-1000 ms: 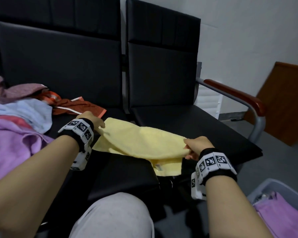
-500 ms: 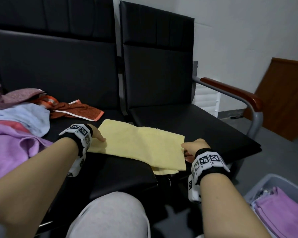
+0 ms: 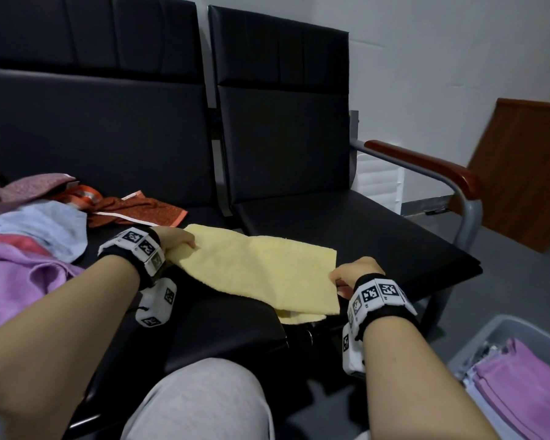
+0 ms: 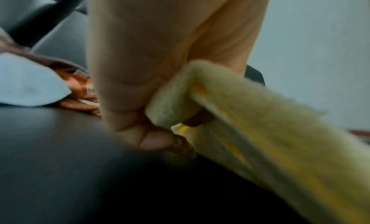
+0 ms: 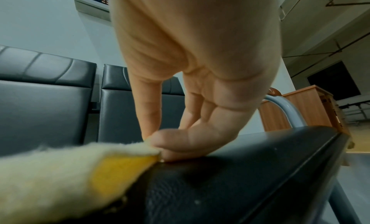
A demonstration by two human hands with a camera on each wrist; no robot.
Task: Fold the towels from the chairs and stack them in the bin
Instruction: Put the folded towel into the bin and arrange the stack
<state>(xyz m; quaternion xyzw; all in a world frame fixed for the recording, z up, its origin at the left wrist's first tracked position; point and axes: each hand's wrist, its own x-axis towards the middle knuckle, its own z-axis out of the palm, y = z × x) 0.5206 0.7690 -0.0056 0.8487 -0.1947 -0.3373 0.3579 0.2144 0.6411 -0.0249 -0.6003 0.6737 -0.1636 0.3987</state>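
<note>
A yellow towel (image 3: 258, 271), folded over once, lies flat across the gap between two black chair seats (image 3: 378, 246). My left hand (image 3: 180, 241) grips its left edge, the cloth wrapped over curled fingers (image 4: 160, 138) in the left wrist view, where the yellow towel (image 4: 260, 132) stretches away to the right. My right hand (image 3: 346, 276) pinches the right edge; thumb and fingers (image 5: 180, 142) press the yellow towel (image 5: 70, 167) corner against the seat. A grey bin (image 3: 502, 331) at the lower right holds folded purple towels (image 3: 527, 389).
Unfolded towels are heaped on the left seat: purple (image 3: 10, 281), light blue (image 3: 45, 227), rust-orange (image 3: 131, 209) and mauve (image 3: 29, 185). A wood-topped metal armrest (image 3: 426, 163) bounds the right chair. A brown board (image 3: 527, 173) leans on the wall. My grey-clad knee (image 3: 197, 401) is below.
Both hands lowered the top layer of the yellow towel onto the seats; it now lies flat and smooth, with its edges nearly aligned. The hands still hold its two ends.
</note>
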